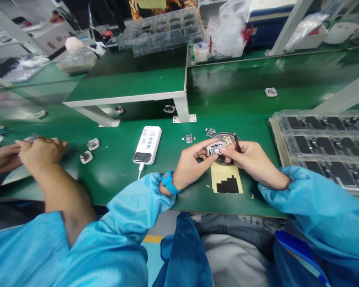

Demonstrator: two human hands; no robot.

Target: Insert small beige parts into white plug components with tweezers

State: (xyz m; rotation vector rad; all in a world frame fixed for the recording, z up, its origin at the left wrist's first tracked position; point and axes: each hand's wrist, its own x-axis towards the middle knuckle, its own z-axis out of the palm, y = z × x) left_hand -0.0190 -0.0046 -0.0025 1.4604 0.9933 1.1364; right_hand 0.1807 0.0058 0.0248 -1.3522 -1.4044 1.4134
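Observation:
My left hand, with a blue wristband, pinches a small white-rimmed electronic module with silvery metal parts. My right hand is closed around dark tweezers that point up and away, and its thumb and fingertip touch the module's right side. Beneath both hands lies a round dark tray with small pale pieces in it, partly covered by the fingers. A yellow sheet with black adhesive pieces lies just nearer to me. Two small metal-and-clear parts rest on the green bench beyond my left hand.
A white power bank with a cable lies left of my hands. Clear trays of dark parts stand at right. A green raised shelf spans the back. Loose modules lie at left, near a co-worker's hands.

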